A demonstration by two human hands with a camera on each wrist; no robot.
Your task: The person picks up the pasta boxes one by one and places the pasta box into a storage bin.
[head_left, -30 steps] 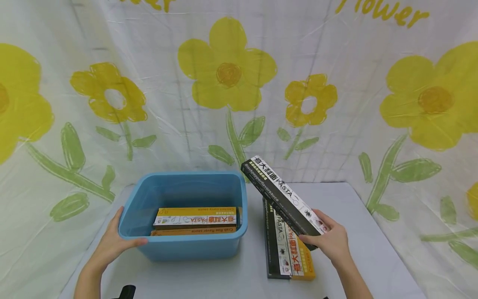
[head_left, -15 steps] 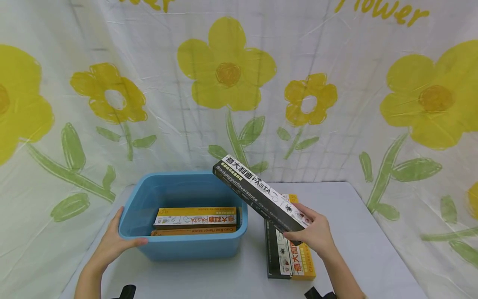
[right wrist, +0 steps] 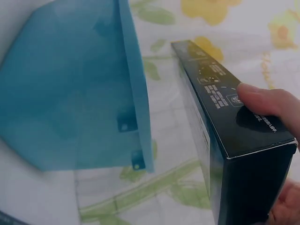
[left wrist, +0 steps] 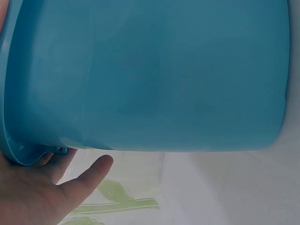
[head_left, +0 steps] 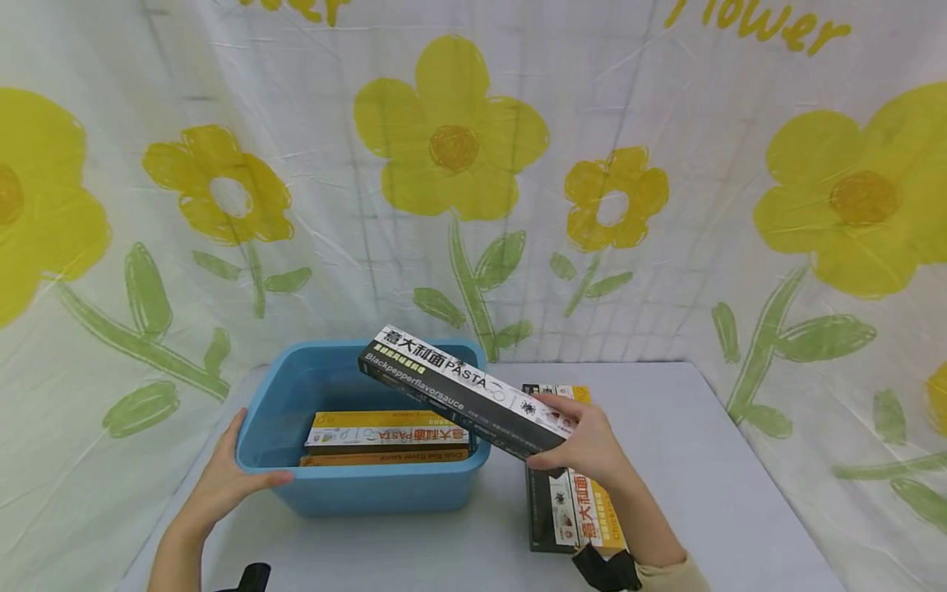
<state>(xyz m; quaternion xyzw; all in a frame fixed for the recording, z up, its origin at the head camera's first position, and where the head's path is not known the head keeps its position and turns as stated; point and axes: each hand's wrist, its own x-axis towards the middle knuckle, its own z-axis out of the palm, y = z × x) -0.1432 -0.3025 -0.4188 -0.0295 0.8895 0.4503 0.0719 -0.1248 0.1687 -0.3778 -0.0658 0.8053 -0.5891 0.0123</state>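
A black-and-white pasta box [head_left: 459,393], labelled black pepper flavor sauce, slants over the right rim of the blue plastic tub [head_left: 377,493]. My right hand [head_left: 595,452] pinches its near end between thumb and fingers, the thumb pressed on the black side [right wrist: 220,98] in the right wrist view. Its far end hangs above the tub's opening. At the tub's left front corner my left hand [head_left: 210,489] grips the rim, thumb along the front edge. In the left wrist view some fingers reach under the rim. Several pasta boxes [head_left: 385,438], yellow and orange, lie inside the tub.
Right of the tub, beneath my right forearm, a black pasta box [head_left: 543,518] and a yellow one [head_left: 608,522] lie side by side on the white table [head_left: 710,493]. Behind the table hangs a flower-printed curtain [head_left: 451,271].
My right hand has carried the black pasta box leftward, from above the boxes on the table to over the tub's right side. My left hand has stayed on the tub.
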